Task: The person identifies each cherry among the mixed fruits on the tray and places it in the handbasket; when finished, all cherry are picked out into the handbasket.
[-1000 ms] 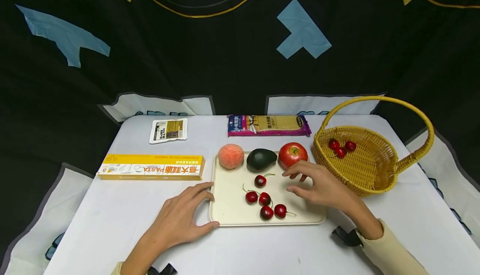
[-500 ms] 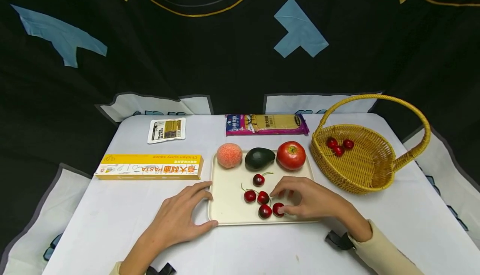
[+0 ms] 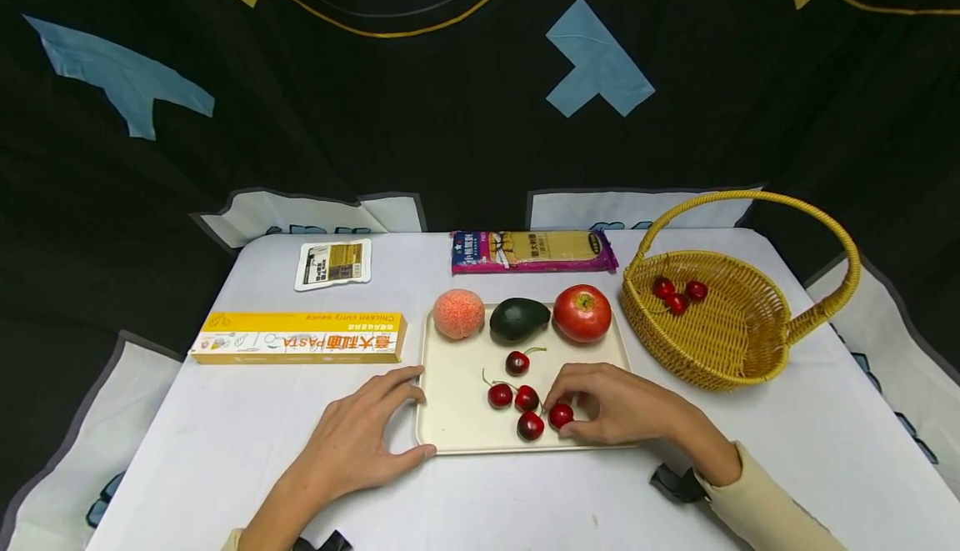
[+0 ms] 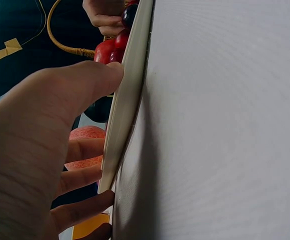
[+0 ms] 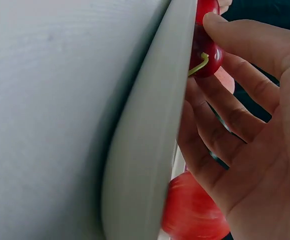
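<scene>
A cream tray [image 3: 465,438] holds several dark red cherries, with a pinkish peach [image 3: 458,313], a dark green avocado [image 3: 519,320] and a red apple [image 3: 582,313] along its far side. My right hand [image 3: 618,405] pinches the rightmost cherry [image 3: 560,415] between thumb and fingers near the tray's front edge; in the right wrist view this cherry [image 5: 205,52] shows its green stem. My left hand [image 3: 356,434] rests at the tray's left side, thumb at the front corner and fingertips against the rim [image 4: 127,107], fingers loosely bent.
A yellow wicker basket [image 3: 720,351] with a tall handle stands right of the tray, several cherries inside. A yellow pasta box [image 3: 300,338] lies at left, a white pouch [image 3: 333,264] behind it. A purple-edged pasta packet [image 3: 534,252] lies at the back.
My right hand has come down leftward from beside the apple to the rightmost cherry, and its thumb and fingers have closed around it. My left hand stays at the tray.
</scene>
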The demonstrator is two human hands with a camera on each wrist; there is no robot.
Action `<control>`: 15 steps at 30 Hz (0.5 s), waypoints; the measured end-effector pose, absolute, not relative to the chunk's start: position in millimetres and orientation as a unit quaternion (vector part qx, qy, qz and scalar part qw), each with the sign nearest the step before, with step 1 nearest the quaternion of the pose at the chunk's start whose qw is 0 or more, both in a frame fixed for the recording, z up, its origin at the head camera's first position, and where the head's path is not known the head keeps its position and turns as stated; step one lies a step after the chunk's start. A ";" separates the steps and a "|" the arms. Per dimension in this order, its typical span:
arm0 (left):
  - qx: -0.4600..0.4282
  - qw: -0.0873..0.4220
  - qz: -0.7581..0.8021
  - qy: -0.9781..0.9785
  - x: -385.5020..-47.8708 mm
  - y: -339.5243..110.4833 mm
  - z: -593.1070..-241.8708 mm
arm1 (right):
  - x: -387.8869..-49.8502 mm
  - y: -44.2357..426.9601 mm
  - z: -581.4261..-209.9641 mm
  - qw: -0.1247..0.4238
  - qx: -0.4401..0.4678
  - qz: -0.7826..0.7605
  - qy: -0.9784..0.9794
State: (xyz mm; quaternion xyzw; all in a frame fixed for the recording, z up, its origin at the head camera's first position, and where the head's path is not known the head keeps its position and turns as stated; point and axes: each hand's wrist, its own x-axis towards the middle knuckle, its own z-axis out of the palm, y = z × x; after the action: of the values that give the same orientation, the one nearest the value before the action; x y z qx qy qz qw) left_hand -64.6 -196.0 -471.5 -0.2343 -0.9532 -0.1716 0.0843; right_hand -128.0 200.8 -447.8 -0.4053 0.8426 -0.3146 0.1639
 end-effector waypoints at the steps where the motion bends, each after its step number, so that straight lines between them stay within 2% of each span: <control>1: -0.234 0.084 -0.173 -0.953 -64.8 -195.7 -471.6 | -128.1 201.3 -447.2 0.160 -0.405 -0.313 0.844; 9: -0.233 0.087 -0.171 -0.953 -63.5 -196.0 -472.1 | -131.2 209.8 -430.5 0.110 -0.384 -0.303 0.865; 15: -0.240 0.099 -0.172 -0.950 -65.4 -195.2 -471.9 | -138.7 225.7 -415.0 0.014 -0.360 -0.318 0.877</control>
State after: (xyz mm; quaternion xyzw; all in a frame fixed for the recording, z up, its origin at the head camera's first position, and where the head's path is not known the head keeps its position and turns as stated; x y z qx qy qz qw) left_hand -65.4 -195.2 -471.9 -0.2398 -0.9504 -0.1716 0.0989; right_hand -138.7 225.7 -415.0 -0.3601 0.8768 -0.3184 0.0142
